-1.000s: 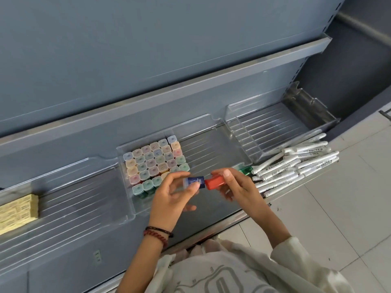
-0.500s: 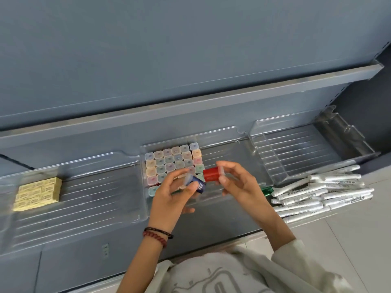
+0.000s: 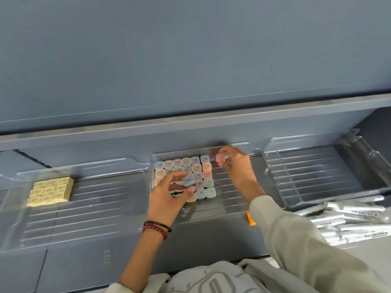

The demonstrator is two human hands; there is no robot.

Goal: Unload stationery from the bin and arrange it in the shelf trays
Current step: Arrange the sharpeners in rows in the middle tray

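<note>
Near the back edge of the clear plastic middle tray, right hand pinches a red square-capped marker beside the packed marker block, left hand grips a blue marker over it; bumping could topple neighbours.

Packed marker caps fill the middle tray's left side; bare floor to their right gives passage.

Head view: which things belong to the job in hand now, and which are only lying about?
In the job: left hand holding a blue capped box; right hand holding a red capped box; middle tray with rows of capped boxes.

Lying about: yellow packs in the left tray; white markers in a heap; small orange item; right tray.
</note>
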